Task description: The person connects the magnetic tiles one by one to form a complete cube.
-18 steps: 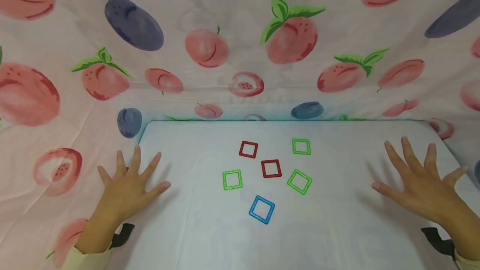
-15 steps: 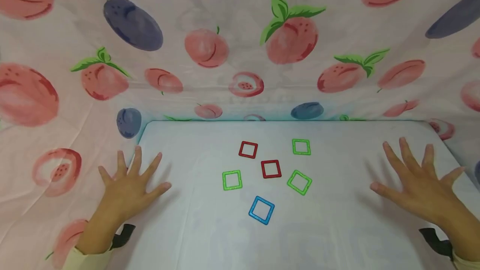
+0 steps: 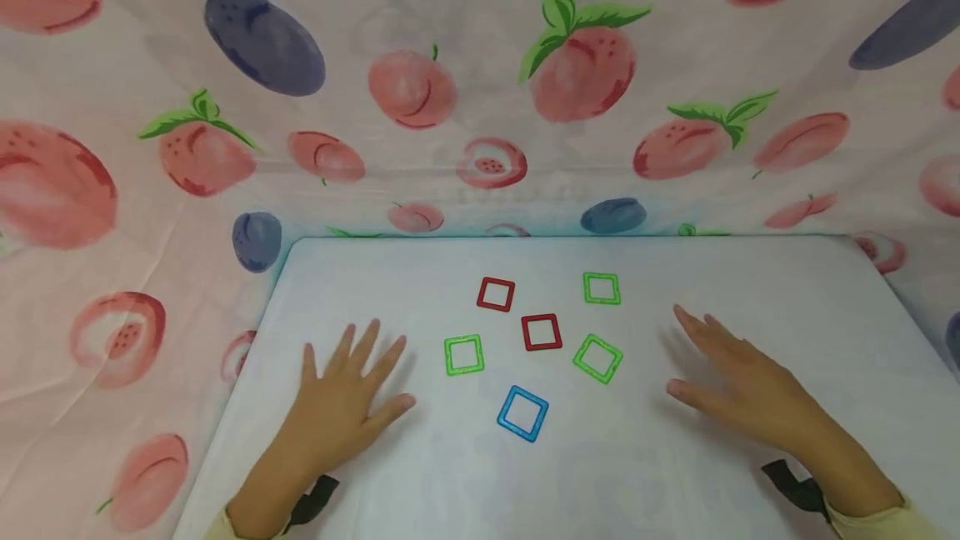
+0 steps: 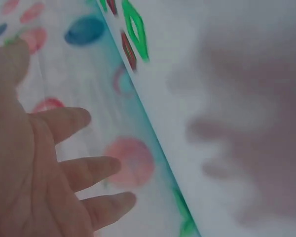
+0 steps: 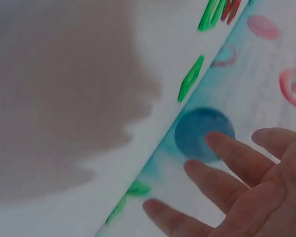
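Note:
Several small square frames lie flat on the white table. Two are red: a far red frame (image 3: 496, 279) and a middle red frame (image 3: 542, 347). Green ones include a left green frame (image 3: 448, 357), a far green frame (image 3: 602, 301) and a right green frame (image 3: 585, 371). Closest to the person lies a blue frame (image 3: 510, 432). Left of the group, my left hand (image 3: 337, 407) hovers palm down with fingers spread and holds nothing. On the other side my right hand (image 3: 750, 394) hovers with straight fingers and thumb apart, also holding nothing. Both palms show in the wrist views.
The white table (image 3: 420, 473) has a straight far edge. Behind it and at the left stands a pale cloth (image 3: 495, 23) printed with peaches and plums. A black strap (image 3: 313, 500) shows under the left wrist, another black strap (image 3: 797, 486) under the right.
Both hands have moved inward toward the frames, the left to the right and the right to the left. The right hand has turned, its fingers closer together. The frames lie as before.

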The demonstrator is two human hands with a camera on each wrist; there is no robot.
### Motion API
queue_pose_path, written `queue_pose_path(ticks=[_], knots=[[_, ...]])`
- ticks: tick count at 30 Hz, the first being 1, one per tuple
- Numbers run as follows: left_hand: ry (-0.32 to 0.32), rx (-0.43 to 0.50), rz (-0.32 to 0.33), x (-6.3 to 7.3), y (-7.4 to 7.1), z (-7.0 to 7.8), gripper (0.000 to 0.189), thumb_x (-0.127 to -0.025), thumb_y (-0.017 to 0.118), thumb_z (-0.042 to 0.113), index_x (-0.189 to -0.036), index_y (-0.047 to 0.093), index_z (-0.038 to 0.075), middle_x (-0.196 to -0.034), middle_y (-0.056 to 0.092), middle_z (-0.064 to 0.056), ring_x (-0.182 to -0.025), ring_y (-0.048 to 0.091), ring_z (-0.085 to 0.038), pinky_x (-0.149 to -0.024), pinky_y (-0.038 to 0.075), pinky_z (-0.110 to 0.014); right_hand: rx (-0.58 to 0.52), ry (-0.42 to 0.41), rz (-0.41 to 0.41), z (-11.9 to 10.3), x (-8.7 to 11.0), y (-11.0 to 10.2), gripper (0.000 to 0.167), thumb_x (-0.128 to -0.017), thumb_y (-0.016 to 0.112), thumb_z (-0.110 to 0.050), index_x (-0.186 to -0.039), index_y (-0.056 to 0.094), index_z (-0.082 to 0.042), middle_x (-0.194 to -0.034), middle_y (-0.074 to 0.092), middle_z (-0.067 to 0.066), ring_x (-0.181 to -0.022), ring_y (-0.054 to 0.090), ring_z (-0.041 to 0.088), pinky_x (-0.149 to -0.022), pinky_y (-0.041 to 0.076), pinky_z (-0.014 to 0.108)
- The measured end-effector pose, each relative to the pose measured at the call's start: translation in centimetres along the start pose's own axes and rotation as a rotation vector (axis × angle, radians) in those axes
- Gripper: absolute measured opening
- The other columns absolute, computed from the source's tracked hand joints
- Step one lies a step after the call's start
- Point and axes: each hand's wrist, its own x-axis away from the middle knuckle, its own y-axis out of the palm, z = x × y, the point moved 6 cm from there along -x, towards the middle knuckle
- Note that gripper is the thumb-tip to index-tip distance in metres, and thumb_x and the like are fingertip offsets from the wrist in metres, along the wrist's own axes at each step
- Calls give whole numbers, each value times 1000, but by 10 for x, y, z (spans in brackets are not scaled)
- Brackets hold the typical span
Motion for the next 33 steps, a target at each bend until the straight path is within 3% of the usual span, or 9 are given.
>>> queue_pose_path(ticks=[3, 6, 9, 12, 16, 20, 26, 33], knots=[[81, -2, 11, -5, 4, 33, 66, -98, 51, 66, -153, 49, 28, -158, 48, -7, -145, 45, -33, -112, 32, -69, -11, -75, 20, -18, -7, 6, 95, -89, 62, -71, -164, 19, -32, -163, 38, 14, -143, 43, 46, -105, 39, 70], [166, 5, -4, -12, 10, 63, 56, -98, 60, 56, -143, 61, 23, -131, 65, -3, -114, 63, -21, -95, 51, -45, -33, -195, 81, -35, -14, 10, 82, -93, 65, -61, -159, 38, -22, -148, 58, 10, -133, 57, 38, -100, 48, 61], [216, 69, -61, -19, 18, 87, 50, -97, 66, 49, -136, 67, 18, -109, 67, 0, -87, 59, -12, -73, 51, -29, -48, -260, 125, -48, -24, 14, 70, -95, 69, -52, -151, 51, -14, -126, 73, 7, -121, 67, 31, -96, 53, 55], [224, 159, -136, -26, 30, 104, 51, -98, 67, 46, -137, 66, 14, -106, 67, -2, -82, 56, -10, -70, 51, -25, -80, -247, 112, -55, -36, 19, 64, -94, 72, -46, -145, 57, -10, -112, 76, 1, -110, 69, 25, -93, 55, 52], [210, 237, -181, -33, 46, 117, 55, -98, 67, 45, -141, 62, 11, -108, 67, -5, -84, 59, -9, -73, 55, -24, -102, -205, 67, -56, -51, 30, 57, -91, 77, -41, -135, 65, -8, -102, 71, -3, -94, 63, 16, -84, 55, 39], [228, 222, -193, -37, 52, 128, 57, -97, 67, 47, -144, 60, 15, -102, 64, -4, -78, 53, -8, -65, 50, -22, -141, -196, -2, -54, -65, 43, 50, -85, 84, -36, -125, 68, -11, -96, 61, -2, -83, 52, 13, -71, 48, 27], [257, 176, -207, -51, 58, 136, 51, -100, 62, 47, -149, 53, 36, -91, 57, -4, -66, 45, -10, -52, 38, -22, -126, -159, -42, -58, -80, 44, 27, -87, 82, -26, -103, 64, -12, -88, 55, 0, -80, 49, 15, -70, 44, 30], [287, 206, -216, -69, 61, 140, 47, -103, 61, 37, -148, 50, 46, -83, 59, 1, -66, 49, -9, -58, 42, -22, -109, -165, -85, -59, -84, 42, 13, -95, 72, -18, -92, 63, -9, -81, 53, 1, -77, 48, 16, -68, 41, 29]])
